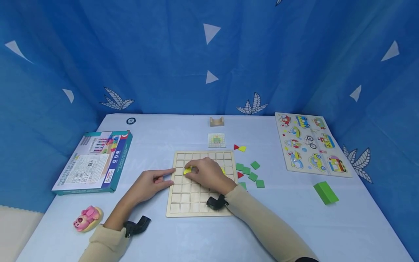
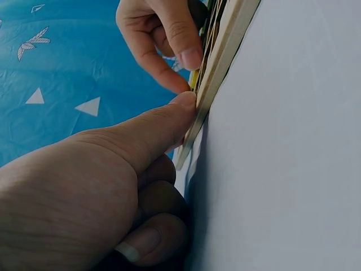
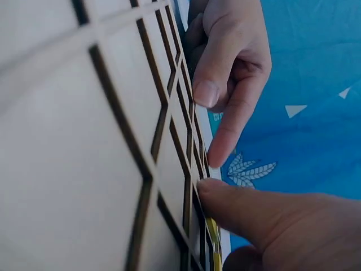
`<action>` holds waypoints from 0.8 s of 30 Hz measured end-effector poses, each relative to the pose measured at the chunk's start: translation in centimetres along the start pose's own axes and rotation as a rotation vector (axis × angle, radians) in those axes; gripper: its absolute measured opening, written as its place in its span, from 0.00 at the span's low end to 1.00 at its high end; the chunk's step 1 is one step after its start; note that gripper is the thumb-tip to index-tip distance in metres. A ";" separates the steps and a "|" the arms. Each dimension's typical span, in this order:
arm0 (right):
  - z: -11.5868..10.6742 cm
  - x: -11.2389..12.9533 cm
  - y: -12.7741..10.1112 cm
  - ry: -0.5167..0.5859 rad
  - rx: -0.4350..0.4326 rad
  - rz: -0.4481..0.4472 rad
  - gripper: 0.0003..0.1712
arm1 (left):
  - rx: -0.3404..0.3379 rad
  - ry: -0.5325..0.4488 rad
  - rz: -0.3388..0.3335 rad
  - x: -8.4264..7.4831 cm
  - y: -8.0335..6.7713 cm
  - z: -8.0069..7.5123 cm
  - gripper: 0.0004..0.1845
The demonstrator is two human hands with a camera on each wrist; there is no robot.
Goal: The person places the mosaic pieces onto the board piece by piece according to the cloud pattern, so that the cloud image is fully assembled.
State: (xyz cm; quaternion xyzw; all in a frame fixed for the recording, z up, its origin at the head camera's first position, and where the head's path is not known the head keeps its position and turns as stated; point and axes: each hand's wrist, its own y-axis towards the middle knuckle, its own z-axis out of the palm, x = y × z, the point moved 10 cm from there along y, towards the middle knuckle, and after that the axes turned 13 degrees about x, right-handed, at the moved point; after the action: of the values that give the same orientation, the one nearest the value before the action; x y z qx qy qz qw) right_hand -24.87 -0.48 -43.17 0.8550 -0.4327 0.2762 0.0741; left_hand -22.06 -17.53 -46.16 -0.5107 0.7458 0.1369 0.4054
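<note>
Your right hand [image 1: 209,174] presses a yellow tile [image 1: 187,170] into the wooden grid board [image 1: 190,203], fingers curled on it; your left hand [image 1: 152,183], forefinger straight, touches the board's left edge.

Pale matt wood grid board [image 1: 200,189] w/ glossy yellow tile [image 1: 187,170], on smooth matt tabletop [image 1: 163,134].
</note>
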 end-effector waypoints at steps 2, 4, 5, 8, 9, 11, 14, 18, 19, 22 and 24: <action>-0.4 -0.2 -0.1 0.010 0.002 -0.015 0.16 | 0.001 -0.002 -0.003 0.0 0.0 0.0 0.24; -1.1 -0.5 -0.4 0.023 -0.006 -0.029 0.16 | 0.003 -0.004 -0.004 0.0 0.0 0.1 0.24; -1.6 -0.6 -0.5 0.032 -0.015 -0.037 0.16 | 0.003 -0.004 -0.004 0.0 0.0 0.1 0.24; -3.4 -1.4 -1.1 0.076 -0.040 -0.051 0.16 | 0.001 -0.001 -0.002 -0.1 0.0 0.1 0.24; -4.1 -1.8 -1.3 0.090 -0.047 -0.049 0.16 | -0.001 -0.002 -0.001 -0.1 -0.1 0.1 0.24; -5.5 -2.5 -1.8 0.118 -0.062 -0.048 0.17 | -0.004 0.000 -0.003 -0.1 -0.1 0.0 0.24; -7.7 -4.1 -2.7 0.132 -0.087 -0.026 0.18 | -0.005 -0.002 -0.009 0.0 -0.1 0.0 0.24; -10.4 -6.8 -4.1 0.142 -0.131 0.043 0.17 | -0.002 -0.003 -0.018 0.0 -0.1 0.0 0.25; -11.0 -7.6 -4.6 0.143 -0.146 0.065 0.17 | -0.002 -0.004 -0.019 0.0 -0.1 0.0 0.25; -12.8 -9.8 -5.9 0.155 -0.185 0.123 0.17 | -0.002 -0.008 -0.025 0.0 -0.1 0.0 0.25; -13.7 -11.1 -6.8 0.158 -0.211 0.150 0.18 | -0.001 -0.011 -0.031 0.1 -0.1 0.1 0.25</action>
State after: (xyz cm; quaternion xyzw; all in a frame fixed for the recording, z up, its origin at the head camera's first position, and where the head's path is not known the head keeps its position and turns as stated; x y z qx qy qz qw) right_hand -30.46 16.47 -36.94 0.7834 -0.5148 0.3003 0.1764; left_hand -21.97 -17.57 -46.21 -0.5215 0.7354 0.1337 0.4115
